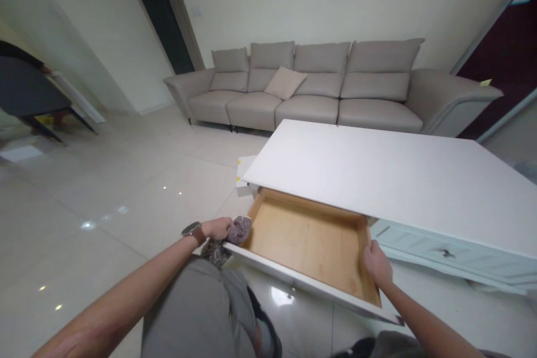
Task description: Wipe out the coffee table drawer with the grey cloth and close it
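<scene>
A wooden drawer (302,243) with a white front is pulled out from under the top of the white coffee table (369,168). Its inside is bare wood. At the drawer's left front corner, my left hand (218,228) is closed on a bunched purplish-grey cloth (240,230). Part of the cloth lies over the left side wall, and a darker fold hangs below my hand. On the opposite side, my right hand (378,264) grips the drawer's right side wall; most of its fingertips are hidden. A watch sits on my left wrist.
A second drawer front (444,253) with a dark knob is shut at the right. Behind the table stands a long grey-beige sofa (310,106). A small white box (244,176) rests on the tiled floor beside the table's left end. A dark chair (31,84) stands far left.
</scene>
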